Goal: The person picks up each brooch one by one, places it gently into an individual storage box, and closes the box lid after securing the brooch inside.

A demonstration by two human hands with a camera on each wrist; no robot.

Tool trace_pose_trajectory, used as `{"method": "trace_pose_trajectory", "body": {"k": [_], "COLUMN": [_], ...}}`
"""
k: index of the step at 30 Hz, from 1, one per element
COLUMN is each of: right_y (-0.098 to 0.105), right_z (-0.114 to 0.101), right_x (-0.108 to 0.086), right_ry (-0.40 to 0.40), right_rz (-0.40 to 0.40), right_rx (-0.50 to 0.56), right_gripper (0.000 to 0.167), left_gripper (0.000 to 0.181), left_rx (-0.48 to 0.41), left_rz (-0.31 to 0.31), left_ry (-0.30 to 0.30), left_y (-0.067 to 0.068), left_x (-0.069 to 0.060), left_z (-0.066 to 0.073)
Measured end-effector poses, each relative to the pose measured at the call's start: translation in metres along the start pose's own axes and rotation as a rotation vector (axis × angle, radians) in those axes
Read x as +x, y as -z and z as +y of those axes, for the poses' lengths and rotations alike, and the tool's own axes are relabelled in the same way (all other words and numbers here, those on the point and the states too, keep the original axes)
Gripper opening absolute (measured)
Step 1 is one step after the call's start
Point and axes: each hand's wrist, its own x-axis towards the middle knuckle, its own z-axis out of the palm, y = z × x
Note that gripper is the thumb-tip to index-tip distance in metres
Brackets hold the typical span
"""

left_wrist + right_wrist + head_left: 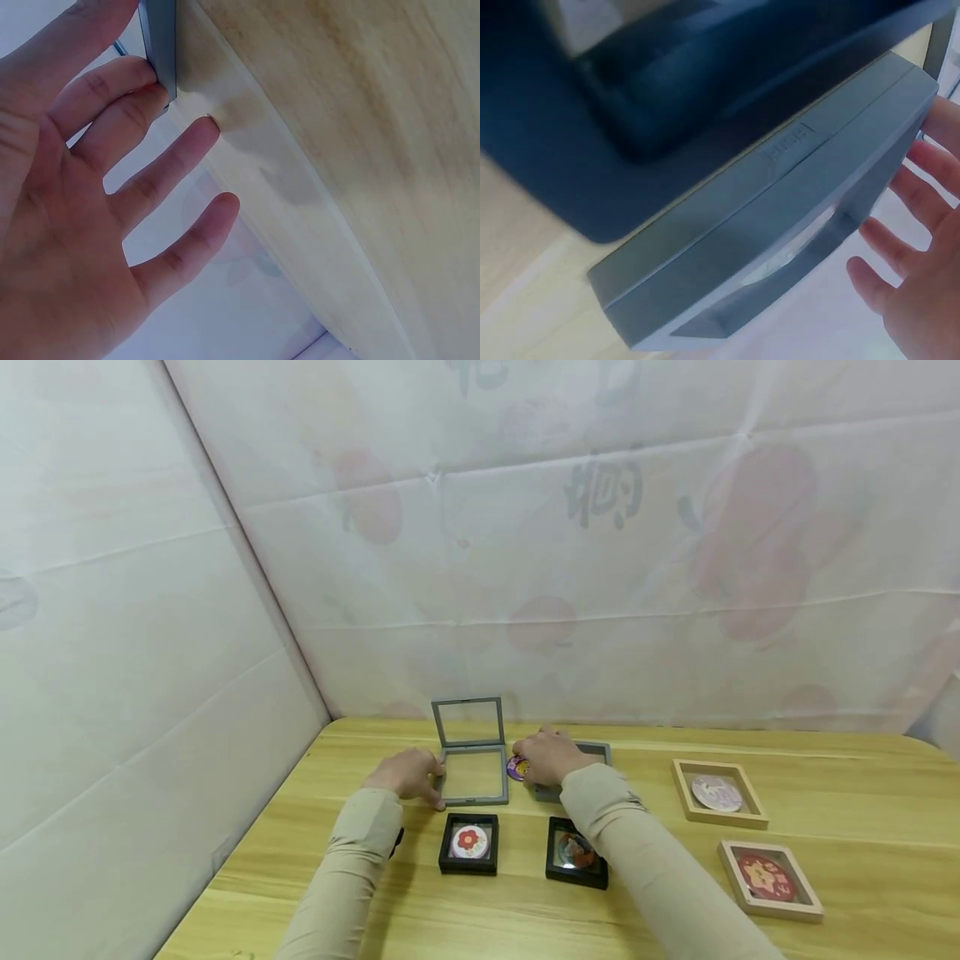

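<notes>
My left hand touches the left edge of an open grey display frame with thumb and fingertips. The frame's lid stands up at the back, and its clear film shows. In the left wrist view, the ring and little fingers stretch out apart from the frame. At the frame's right side, my right hand holds a round purple badge by its edge; the gripping fingertips are partly hidden. Beneath that wrist lies a second, closed grey display frame, marked on its near side and partly covered.
Nearer me are a black frame with a red-flower badge and another black frame, close under the right forearm. Two wooden frames with round badges lie to the right. A white cloth wall rises behind the table.
</notes>
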Motion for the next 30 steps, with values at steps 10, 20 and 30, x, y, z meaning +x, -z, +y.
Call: {"method": "trace_pose_trajectory", "body": {"k": [10, 20, 30], "right_y": [-0.0058, -0.0052, -0.0046], "right_z": [-0.0009, -0.0009, -0.0059], "right_x": [0.0046, 0.0043, 0.0044], "right_ry": [0.048, 0.098, 0.139], "right_rz": [0.08, 0.099, 0.091], "right_rx": [-0.088, -0.213, -0.236], "right_gripper": [0.036, 0.036, 0.028], "left_gripper": [0.057, 0.056, 0.054], "left_rx": [0.014, 0.024, 0.018], "left_rz": [-0.004, 0.003, 0.003], "left_ry": [0.011, 0.003, -0.002], "left_y": [0.0013, 0.0012, -0.0004], "left_x": [-0.0007, 0.0004, 0.0023], "left_z": [0.002, 0.0028, 0.003]}}
